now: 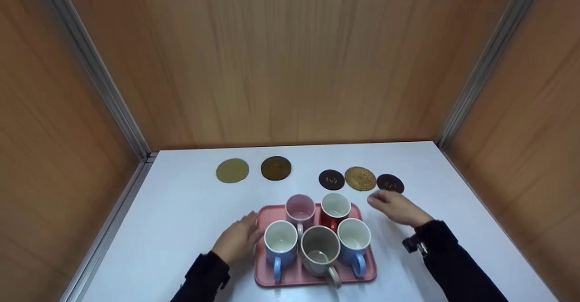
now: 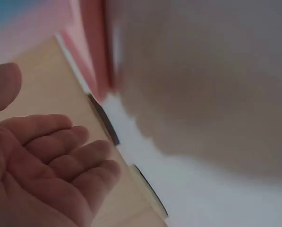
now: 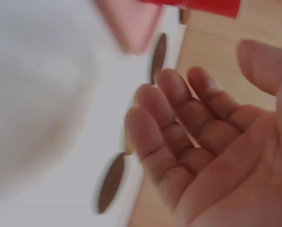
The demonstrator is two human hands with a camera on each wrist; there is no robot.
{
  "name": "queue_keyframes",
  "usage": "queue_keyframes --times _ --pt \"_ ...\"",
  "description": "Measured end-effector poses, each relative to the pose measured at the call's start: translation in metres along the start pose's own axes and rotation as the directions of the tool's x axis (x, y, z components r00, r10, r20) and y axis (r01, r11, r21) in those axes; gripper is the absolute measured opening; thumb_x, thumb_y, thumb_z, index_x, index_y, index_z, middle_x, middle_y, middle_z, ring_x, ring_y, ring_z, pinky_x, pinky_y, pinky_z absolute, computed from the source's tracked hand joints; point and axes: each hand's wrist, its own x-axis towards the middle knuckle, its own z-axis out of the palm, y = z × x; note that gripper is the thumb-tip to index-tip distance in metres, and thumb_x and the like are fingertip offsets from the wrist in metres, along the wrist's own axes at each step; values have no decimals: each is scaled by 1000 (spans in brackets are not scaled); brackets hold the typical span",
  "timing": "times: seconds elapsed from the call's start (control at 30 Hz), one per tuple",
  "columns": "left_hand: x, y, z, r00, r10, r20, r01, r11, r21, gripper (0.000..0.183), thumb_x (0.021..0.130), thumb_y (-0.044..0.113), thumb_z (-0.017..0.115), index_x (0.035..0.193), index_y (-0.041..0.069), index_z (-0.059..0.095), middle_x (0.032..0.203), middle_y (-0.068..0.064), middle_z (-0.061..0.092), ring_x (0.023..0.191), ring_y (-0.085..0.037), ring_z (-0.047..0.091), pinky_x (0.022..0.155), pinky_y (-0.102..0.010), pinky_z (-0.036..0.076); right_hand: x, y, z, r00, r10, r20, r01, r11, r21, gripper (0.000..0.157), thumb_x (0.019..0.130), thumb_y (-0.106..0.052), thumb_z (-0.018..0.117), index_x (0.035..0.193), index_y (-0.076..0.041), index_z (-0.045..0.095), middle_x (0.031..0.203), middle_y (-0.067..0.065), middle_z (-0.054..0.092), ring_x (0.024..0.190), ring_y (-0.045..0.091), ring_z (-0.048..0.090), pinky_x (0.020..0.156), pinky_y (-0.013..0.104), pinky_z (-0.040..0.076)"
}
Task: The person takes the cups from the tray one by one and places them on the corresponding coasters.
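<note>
A pink tray (image 1: 270,213) carries several mugs in two rows. At its back stand a pink mug (image 1: 300,209) and a red mug (image 1: 334,209) with a white inside. The front row has a blue mug (image 1: 281,243) at the left, a larger grey mug (image 1: 320,250) in the middle and another blue mug (image 1: 354,241) at the right. My left hand (image 1: 238,237) is right beside the tray's left edge, palm turned toward it, fingers loosely extended. Right of the tray, apart from it, my right hand (image 1: 396,208) has relaxed fingers and holds nothing.
Behind the tray lie several round coasters: an olive one (image 1: 232,170), a brown one (image 1: 276,168), a dark one (image 1: 331,179), a tan one (image 1: 360,178) and another dark one (image 1: 390,183) near my right hand. Wooden panels (image 1: 290,66) enclose the white table (image 1: 181,202).
</note>
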Motion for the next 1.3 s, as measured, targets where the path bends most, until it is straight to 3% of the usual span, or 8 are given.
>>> queue_keyframes --times 0.17,0.33,0.5,0.6,0.83,1.07,1.17,1.3 --pt "-36 12 21 999 21 28 -20 998 -57 55 108 25 62 154 -3 53 155 -27 57 145 -45 55 121 -63 42 56 -11 -12 987 -156 -27 155 987 -50 52 114 -39 47 132 5 67 134 27 68 131 47 61 114 64 47" --pt "-48 24 34 995 -45 88 50 997 -62 58 105 29 66 155 1 54 167 -20 46 153 -44 46 124 -65 37 118 39 -3 919 -388 -61 384 920 -79 59 110 -50 44 100 -2 77 103 17 73 103 37 66 97 51 51" --pt "-51 31 40 991 -73 110 80 995 -66 61 104 33 69 155 5 54 169 -15 44 156 -42 42 125 -65 36 116 26 0 986 -131 104 136 990 -43 74 112 -57 35 131 4 71 122 23 77 124 42 69 111 55 52" --pt "-53 34 42 988 -82 129 90 994 -58 62 103 34 70 155 5 54 170 -14 44 156 -42 43 124 -65 37 101 3 1 981 -12 194 15 1000 -15 76 114 -52 29 147 12 55 138 34 67 140 49 58 121 59 44" --pt "-53 37 45 986 -74 153 80 996 -29 63 101 37 71 155 6 56 170 -12 44 155 -41 44 124 -65 38 102 -15 4 968 147 204 -151 989 6 76 111 -61 34 149 0 60 152 21 62 152 39 48 129 54 36" --pt "-48 33 46 982 -79 170 85 996 -29 65 101 40 72 154 7 56 170 -13 44 155 -41 45 124 -65 38 128 -18 12 943 93 319 -115 992 53 74 114 -52 29 152 7 49 155 29 55 156 43 39 132 56 28" --pt "-45 31 46 980 -78 181 88 995 -47 65 100 41 72 154 7 57 170 -14 43 155 -42 44 124 -66 37 131 -13 11 955 110 277 -148 982 121 72 115 -48 31 161 6 40 165 29 43 161 47 29 134 59 23" --pt "-42 29 48 978 -80 192 95 993 -68 66 100 42 72 154 7 56 170 -14 42 156 -43 43 125 -67 35 124 9 -2 997 73 35 -75 996 51 59 113 -36 40 147 9 56 150 32 58 148 49 49 126 59 38"
